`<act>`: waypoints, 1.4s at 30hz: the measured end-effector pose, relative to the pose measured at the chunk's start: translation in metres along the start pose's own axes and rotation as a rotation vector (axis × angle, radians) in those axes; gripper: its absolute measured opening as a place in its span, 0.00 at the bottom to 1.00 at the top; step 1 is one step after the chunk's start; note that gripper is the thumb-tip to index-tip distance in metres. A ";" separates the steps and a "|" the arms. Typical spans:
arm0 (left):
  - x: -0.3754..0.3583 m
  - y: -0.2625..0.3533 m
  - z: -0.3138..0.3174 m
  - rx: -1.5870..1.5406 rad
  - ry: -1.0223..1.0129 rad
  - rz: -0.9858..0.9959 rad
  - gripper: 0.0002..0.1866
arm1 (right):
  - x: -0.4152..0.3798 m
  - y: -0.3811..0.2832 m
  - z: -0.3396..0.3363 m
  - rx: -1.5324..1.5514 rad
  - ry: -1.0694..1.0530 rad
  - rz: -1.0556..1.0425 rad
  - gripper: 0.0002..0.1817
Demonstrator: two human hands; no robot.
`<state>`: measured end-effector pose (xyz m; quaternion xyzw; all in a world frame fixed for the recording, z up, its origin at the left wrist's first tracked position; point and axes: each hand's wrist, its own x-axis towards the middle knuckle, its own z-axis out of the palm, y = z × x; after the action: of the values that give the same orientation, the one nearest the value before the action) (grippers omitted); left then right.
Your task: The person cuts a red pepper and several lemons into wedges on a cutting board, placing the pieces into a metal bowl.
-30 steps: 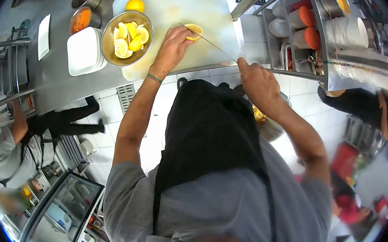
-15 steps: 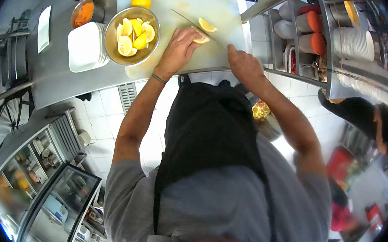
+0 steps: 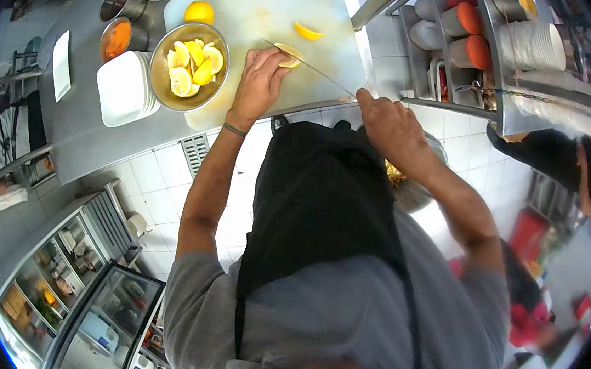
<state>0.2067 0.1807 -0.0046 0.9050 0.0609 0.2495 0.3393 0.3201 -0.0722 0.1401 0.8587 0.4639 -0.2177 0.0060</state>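
the lemon piece [image 3: 290, 56] at upper centre is best pinned by the left hand [image 3: 259, 81], fingers seemingly curled on it, clear of the knife [image 3: 314, 67] clamped in the right hand [image 3: 387, 122].

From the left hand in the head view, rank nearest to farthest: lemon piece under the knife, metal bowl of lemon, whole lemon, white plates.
1. Lemon piece, under the fingers.
2. Metal bowl, beside the hand.
3. Whole lemon, beyond the bowl.
4. White plates, past the bowl.
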 end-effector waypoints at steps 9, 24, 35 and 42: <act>0.001 -0.001 -0.006 -0.007 -0.002 -0.013 0.11 | 0.071 0.011 0.073 0.091 0.135 -0.118 0.07; -0.006 0.001 -0.003 0.022 -0.008 -0.008 0.12 | 0.012 -0.006 0.015 0.055 0.035 -0.030 0.07; -0.026 0.004 -0.010 0.076 -0.002 -0.040 0.10 | 0.025 -0.005 0.034 0.131 0.118 -0.112 0.04; -0.021 0.001 -0.009 0.068 0.016 -0.007 0.09 | 0.020 -0.007 0.035 0.090 0.045 -0.078 0.03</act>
<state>0.1840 0.1797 -0.0065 0.9137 0.0753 0.2531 0.3089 0.3109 -0.0603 0.1019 0.8440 0.4867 -0.2193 -0.0516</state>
